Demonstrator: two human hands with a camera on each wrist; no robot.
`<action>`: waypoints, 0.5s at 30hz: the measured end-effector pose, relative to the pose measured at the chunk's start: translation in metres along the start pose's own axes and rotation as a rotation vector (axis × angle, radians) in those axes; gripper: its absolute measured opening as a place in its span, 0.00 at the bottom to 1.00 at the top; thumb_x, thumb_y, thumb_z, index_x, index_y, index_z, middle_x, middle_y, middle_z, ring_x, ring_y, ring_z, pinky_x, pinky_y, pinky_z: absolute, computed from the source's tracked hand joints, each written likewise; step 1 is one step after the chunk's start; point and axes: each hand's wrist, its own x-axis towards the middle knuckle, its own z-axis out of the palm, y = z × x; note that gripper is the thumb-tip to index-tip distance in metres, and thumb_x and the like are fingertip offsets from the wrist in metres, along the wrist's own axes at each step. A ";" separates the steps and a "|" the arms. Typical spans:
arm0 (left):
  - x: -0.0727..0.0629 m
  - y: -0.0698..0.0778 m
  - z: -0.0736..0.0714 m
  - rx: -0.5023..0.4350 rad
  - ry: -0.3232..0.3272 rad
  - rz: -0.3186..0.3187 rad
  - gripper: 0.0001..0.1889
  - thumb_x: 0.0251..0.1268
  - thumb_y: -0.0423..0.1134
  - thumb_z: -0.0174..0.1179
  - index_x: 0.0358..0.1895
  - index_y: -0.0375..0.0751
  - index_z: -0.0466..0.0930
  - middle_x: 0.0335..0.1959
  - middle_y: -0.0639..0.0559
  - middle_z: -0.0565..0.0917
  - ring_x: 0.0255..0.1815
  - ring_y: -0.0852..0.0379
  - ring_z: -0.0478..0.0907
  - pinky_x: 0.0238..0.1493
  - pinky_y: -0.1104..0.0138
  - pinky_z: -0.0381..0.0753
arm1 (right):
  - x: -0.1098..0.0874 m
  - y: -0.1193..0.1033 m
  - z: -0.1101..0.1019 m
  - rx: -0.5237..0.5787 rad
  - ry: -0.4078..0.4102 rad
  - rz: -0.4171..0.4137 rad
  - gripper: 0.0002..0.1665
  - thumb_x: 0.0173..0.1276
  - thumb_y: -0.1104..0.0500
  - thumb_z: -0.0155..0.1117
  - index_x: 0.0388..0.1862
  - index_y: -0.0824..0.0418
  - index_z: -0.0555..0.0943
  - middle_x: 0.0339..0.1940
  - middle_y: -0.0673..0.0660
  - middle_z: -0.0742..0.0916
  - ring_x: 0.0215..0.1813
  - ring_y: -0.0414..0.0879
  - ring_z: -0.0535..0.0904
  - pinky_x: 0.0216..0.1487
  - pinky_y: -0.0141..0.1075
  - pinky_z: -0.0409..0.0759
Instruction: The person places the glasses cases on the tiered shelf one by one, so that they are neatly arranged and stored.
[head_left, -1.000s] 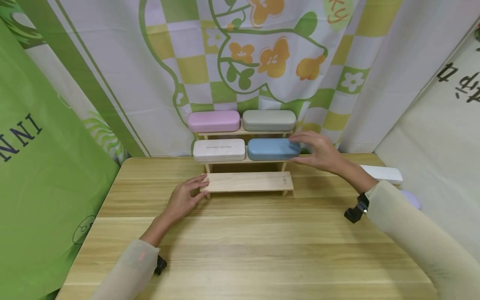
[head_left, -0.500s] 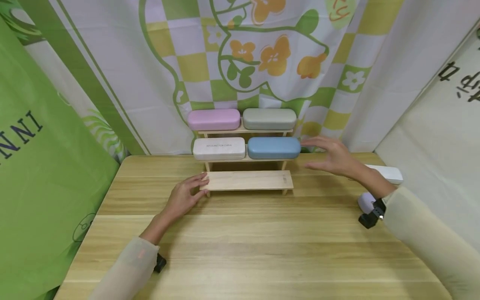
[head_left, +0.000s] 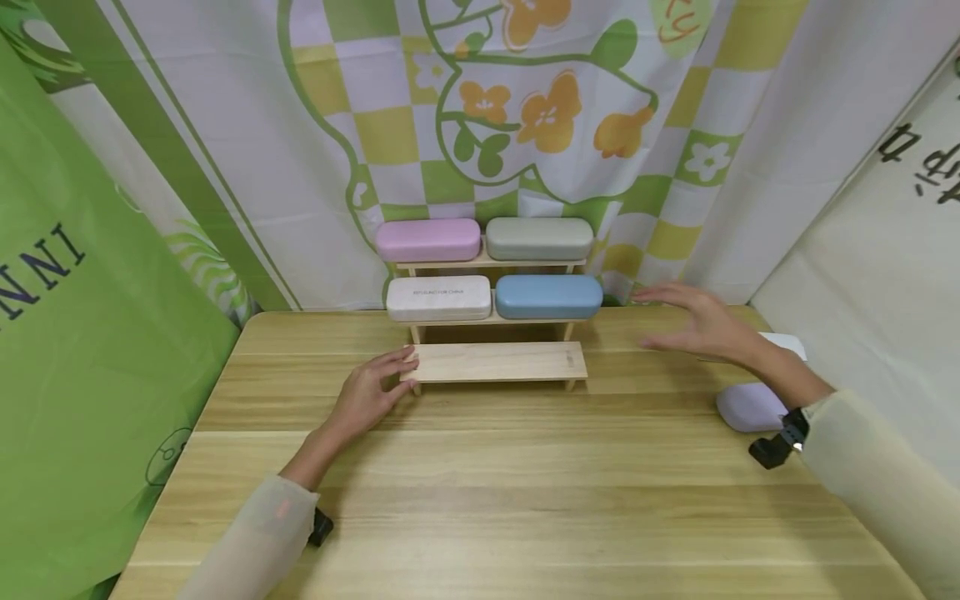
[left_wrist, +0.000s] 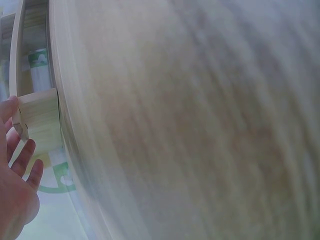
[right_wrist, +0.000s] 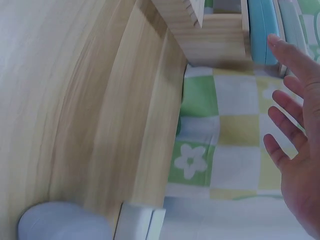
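Observation:
A three-step wooden stand [head_left: 491, 364] stands at the back of the table. On its top step are a pink glasses case [head_left: 427, 240] and a grey-green glasses case [head_left: 539, 238]. The middle step bears a white glasses case [head_left: 438, 298] with small lettering and a blue glasses case [head_left: 549, 297]. My left hand [head_left: 367, 398] grips the left end of the bare bottom step, thumb at the front edge. To the right of the blue case, my right hand [head_left: 697, 323] is in the air, fingers spread and holding nothing; the right wrist view shows the blue case [right_wrist: 262, 32] beyond the fingers.
On the table's right side lie a lavender case [head_left: 748, 407] and a white case [head_left: 787, 343], partly behind the right forearm. A patterned curtain [head_left: 517, 158] hangs behind the stand, and green cloth [head_left: 97, 350] hangs at the left.
My right hand has let go of the blue glasses case's right end and moved right, away from it. The lavender case shows more now. My left hand stays where it was.

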 end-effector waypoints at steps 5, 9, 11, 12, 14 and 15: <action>0.000 0.000 0.000 -0.002 0.003 -0.005 0.19 0.65 0.33 0.75 0.58 0.36 0.88 0.70 0.43 0.82 0.70 0.40 0.79 0.72 0.46 0.78 | -0.014 0.008 -0.007 -0.001 -0.040 0.061 0.41 0.46 0.60 0.91 0.62 0.60 0.86 0.63 0.61 0.88 0.66 0.64 0.81 0.68 0.17 0.63; 0.000 0.000 0.000 -0.002 0.002 -0.011 0.19 0.65 0.33 0.75 0.58 0.36 0.88 0.70 0.44 0.82 0.70 0.40 0.79 0.72 0.46 0.77 | -0.026 0.013 -0.013 -0.049 -0.080 0.094 0.42 0.48 0.58 0.90 0.65 0.56 0.85 0.64 0.59 0.88 0.66 0.63 0.81 0.67 0.36 0.75; 0.000 0.001 0.000 0.000 0.001 -0.014 0.19 0.65 0.33 0.76 0.58 0.36 0.88 0.70 0.44 0.82 0.70 0.40 0.79 0.72 0.46 0.77 | -0.031 0.015 -0.015 -0.070 -0.089 0.097 0.43 0.47 0.57 0.90 0.66 0.55 0.85 0.64 0.59 0.88 0.65 0.62 0.81 0.64 0.42 0.77; 0.000 0.001 0.000 -0.001 0.001 -0.014 0.19 0.65 0.33 0.76 0.58 0.36 0.88 0.70 0.44 0.82 0.70 0.40 0.79 0.72 0.46 0.77 | -0.034 0.017 -0.017 -0.073 -0.087 0.095 0.43 0.47 0.57 0.90 0.66 0.55 0.85 0.63 0.59 0.88 0.65 0.61 0.81 0.65 0.39 0.76; 0.000 0.001 0.000 0.001 0.000 -0.014 0.19 0.65 0.33 0.76 0.58 0.37 0.88 0.70 0.44 0.82 0.70 0.40 0.79 0.72 0.46 0.78 | -0.039 0.021 -0.018 -0.055 -0.081 0.078 0.44 0.46 0.58 0.91 0.66 0.57 0.85 0.62 0.60 0.88 0.65 0.54 0.81 0.66 0.30 0.74; 0.000 0.001 0.000 0.001 0.000 -0.013 0.19 0.65 0.33 0.76 0.58 0.37 0.88 0.70 0.44 0.82 0.70 0.40 0.79 0.72 0.46 0.78 | -0.042 0.024 -0.019 -0.038 -0.077 0.069 0.45 0.45 0.59 0.91 0.66 0.58 0.85 0.62 0.60 0.88 0.66 0.48 0.81 0.66 0.25 0.72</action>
